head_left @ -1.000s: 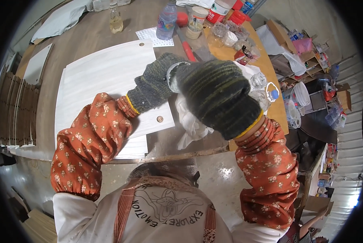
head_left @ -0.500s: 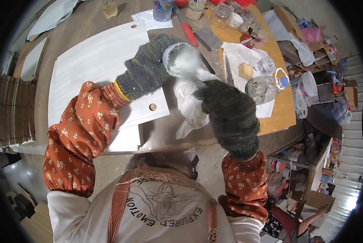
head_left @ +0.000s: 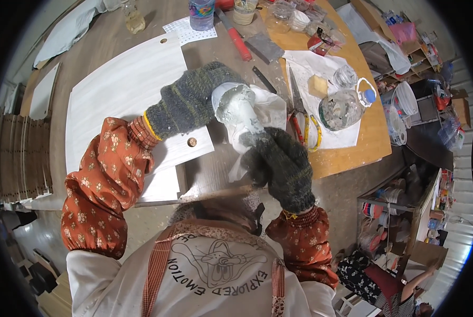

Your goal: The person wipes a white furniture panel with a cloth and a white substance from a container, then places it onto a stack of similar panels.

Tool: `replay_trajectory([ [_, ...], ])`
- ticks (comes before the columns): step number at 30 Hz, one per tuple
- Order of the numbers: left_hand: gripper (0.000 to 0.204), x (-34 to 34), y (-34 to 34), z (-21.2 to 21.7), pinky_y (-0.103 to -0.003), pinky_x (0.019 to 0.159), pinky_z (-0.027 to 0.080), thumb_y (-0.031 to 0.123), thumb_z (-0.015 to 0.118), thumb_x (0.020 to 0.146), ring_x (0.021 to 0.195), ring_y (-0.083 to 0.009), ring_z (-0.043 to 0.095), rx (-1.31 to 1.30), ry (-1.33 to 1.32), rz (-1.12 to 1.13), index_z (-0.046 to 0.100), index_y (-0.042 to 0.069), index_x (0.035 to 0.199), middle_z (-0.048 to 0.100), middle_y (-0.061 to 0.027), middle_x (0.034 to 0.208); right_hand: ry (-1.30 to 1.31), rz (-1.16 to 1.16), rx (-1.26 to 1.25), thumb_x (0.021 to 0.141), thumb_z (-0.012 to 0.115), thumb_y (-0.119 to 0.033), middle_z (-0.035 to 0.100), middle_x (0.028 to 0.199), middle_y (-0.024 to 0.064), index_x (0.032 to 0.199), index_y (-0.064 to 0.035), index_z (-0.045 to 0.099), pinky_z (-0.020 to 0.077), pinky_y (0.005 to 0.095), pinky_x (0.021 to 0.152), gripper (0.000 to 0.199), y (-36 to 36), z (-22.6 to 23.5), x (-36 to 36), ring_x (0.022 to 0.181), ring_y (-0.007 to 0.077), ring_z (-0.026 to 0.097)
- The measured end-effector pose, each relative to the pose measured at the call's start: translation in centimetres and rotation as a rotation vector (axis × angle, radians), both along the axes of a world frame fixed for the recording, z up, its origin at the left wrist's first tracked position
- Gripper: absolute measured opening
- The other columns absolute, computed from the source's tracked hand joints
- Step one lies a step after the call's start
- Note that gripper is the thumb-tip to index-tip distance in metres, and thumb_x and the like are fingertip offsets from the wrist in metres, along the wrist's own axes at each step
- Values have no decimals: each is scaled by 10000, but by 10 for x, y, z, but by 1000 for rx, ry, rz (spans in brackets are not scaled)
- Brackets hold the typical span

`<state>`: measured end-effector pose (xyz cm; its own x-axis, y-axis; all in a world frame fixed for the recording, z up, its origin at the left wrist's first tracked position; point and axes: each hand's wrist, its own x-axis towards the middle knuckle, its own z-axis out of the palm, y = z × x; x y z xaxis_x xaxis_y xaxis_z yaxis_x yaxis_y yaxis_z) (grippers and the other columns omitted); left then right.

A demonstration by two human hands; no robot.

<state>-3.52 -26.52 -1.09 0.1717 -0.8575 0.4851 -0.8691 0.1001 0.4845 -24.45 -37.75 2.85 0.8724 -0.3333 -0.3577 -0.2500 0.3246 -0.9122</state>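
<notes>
My left hand (head_left: 194, 98), in a dark knitted work glove, is closed around a round white cup (head_left: 220, 95) smeared with pale paste inside. My right hand (head_left: 281, 164), gloved the same way, grips a paste-coated spatula (head_left: 251, 119). The spatula's wide end is at the cup's mouth, heaped with wet white paste. Under the cup and spatula lies a crumpled white cloth or plastic sheet (head_left: 271, 105). A large white panel (head_left: 125, 100) with two small round holes rests on the table beneath my left forearm.
To the right, scissors (head_left: 315, 132) with red and yellow handles, a yellow sponge (head_left: 318, 85) and a clear jug (head_left: 342, 110) lie on white paper. A red-handled tool (head_left: 239, 42) and a grey block (head_left: 265, 47) sit farther back. Another person (head_left: 384, 280) is at lower right.
My right hand has come nearer to me and slightly left, its motion blur gone. The cup sits lower in view and its paste shows clearly. The scissors' handles have come into sight.
</notes>
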Motion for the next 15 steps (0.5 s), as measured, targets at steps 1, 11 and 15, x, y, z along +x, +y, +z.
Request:
replay_trajectory([
  [1,518,-1,0,0,-339,807,504,214,803,633,923,-277,610,11,-2,12,591,74,1085,605,-106,1018,-23,-31,-14,938,495,-182,617,685,39,1006,1,590,429,209,457,217,1,-1,1,550,95,564],
  [11,478,2,13,-2,-324,806,520,187,743,741,926,-256,638,-26,30,199,541,19,1140,636,-136,1031,-339,41,-1380,850,545,-57,644,1016,120,1048,-25,608,515,317,766,211,-7,-14,-3,875,228,629],
  [15,562,8,0,-14,-324,895,483,161,707,780,1023,-225,606,-8,54,324,456,2,1257,619,-135,1109,-206,141,-1216,842,561,-41,645,959,141,1003,9,602,523,346,722,174,1,-49,-24,819,238,639],
])
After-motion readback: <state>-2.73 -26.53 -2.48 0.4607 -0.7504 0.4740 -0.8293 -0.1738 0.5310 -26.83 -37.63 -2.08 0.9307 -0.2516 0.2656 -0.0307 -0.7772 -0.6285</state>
